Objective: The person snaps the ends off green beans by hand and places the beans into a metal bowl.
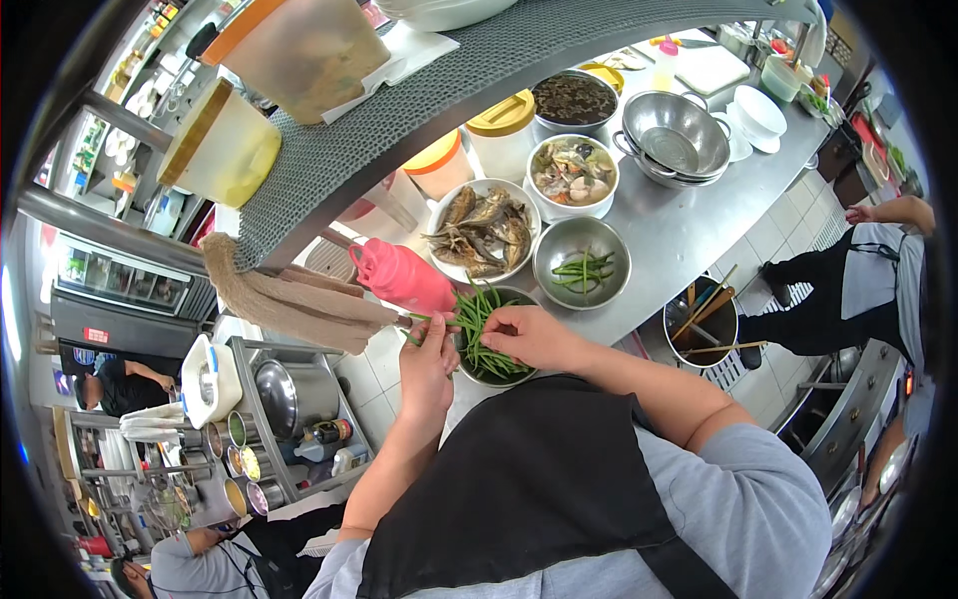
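My left hand (429, 362) pinches green beans above the left rim of a metal bowl heaped with whole green beans (490, 348). My right hand (528, 338) is over the same bowl's right side, its fingertips among the beans; whether it grips one is hard to tell. Just beyond, a second metal bowl (550, 278) holds a few cut bean pieces (583, 271). A white bowl of fried fish (488, 228) stands behind the bean bowl, and a pink bottle (400, 275) is close to my left hand.
Stacked steel colanders (673, 142), a bowl of soup (573, 171) and lidded tubs (503, 123) stand on the steel counter (644, 247). A mesh shelf (337, 161) overhangs it, with a brown towel (299, 307) hanging. A utensil pot (700, 322) sits right. Other people work on both sides.
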